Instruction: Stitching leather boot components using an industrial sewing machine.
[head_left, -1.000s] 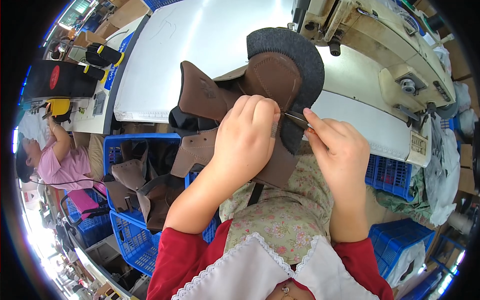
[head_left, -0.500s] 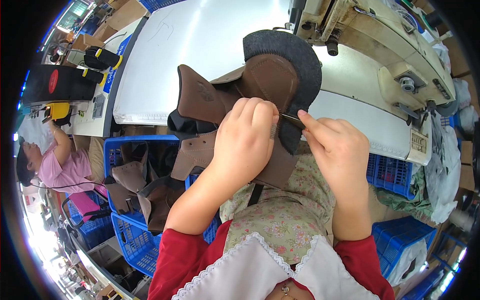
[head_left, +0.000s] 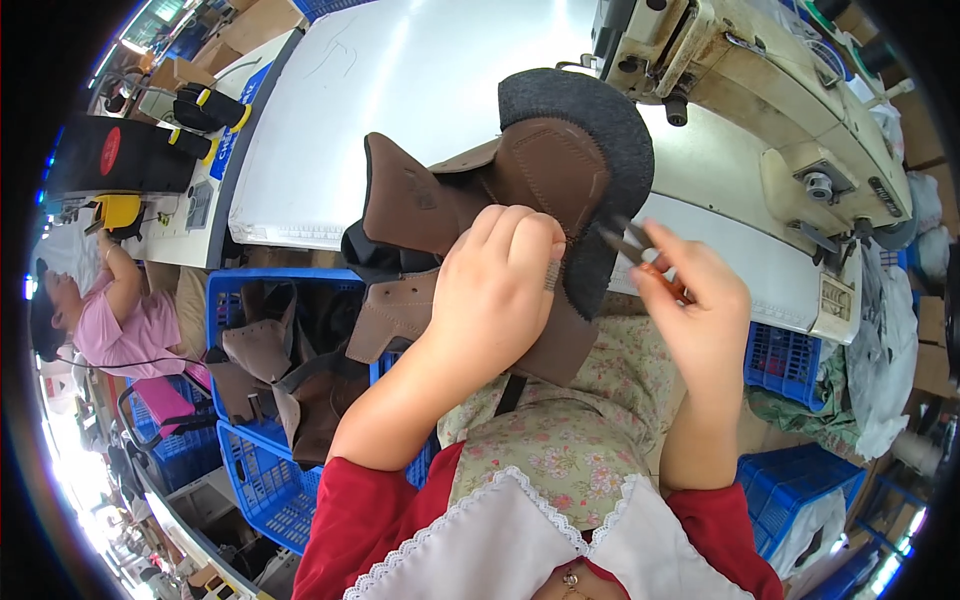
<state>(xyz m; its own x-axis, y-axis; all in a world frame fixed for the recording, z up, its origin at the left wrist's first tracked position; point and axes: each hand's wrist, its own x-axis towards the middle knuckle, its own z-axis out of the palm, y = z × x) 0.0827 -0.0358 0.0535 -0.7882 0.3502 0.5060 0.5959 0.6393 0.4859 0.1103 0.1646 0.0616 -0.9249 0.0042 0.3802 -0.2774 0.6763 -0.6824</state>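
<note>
"How's the grip?"
"Left hand point(head_left: 497, 275) pinches the brown stitched piece point(head_left: 552, 170) firmly; right hand point(head_left: 703, 300) curls round a small tool point(head_left: 630, 247), its tips blurred."
"And the piece?"
"Over the white table's point(head_left: 330, 130) edge."
"Trimming?"
"Seemingly. Another snip would want that seam steady."

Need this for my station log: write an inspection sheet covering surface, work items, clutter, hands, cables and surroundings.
Surface: white table, glossy; thin dark strands or marks on it.
Job's things: brown piece with dark grey edging; orange-handled tool, blurred.
Clutter: more brown pieces heaped in a blue basket.
Hands: left hand grips the brown piece; right hand holds the tool, contact with the edging unclear.
Cables: thin dark line, probably a cable, beside a co-worker.
Surroundings: sewing machine to the right; co-worker to the left.
</note>
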